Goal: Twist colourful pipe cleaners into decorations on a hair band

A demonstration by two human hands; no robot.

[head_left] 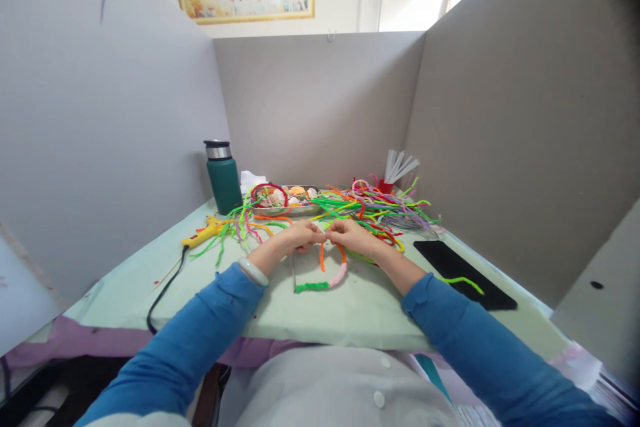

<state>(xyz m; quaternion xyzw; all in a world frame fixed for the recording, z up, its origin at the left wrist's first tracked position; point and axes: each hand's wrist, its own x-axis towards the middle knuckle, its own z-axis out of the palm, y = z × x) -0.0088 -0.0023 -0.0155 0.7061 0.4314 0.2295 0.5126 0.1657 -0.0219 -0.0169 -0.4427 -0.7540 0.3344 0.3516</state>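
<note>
My left hand (304,236) and my right hand (346,233) meet over the middle of the table, fingertips pinched close together on an orange pipe cleaner (323,259) whose short end hangs below them. From the hands a curved piece hangs down to the tabletop. Its wrapped sections run from orange at the right through a pink section (339,276) to a green section (313,287). A thin bare grey stretch (295,272) rises on the left toward my left hand. The exact grip point is hidden by the fingers.
Loose pipe cleaners (385,207) pile up behind my hands. A metal tray (295,211) of shells stands at the back, beside a green bottle (225,183). A yellow glue gun (205,233) with a black cord lies left. A black mat (463,273) lies right; glue sticks (397,167) stand behind.
</note>
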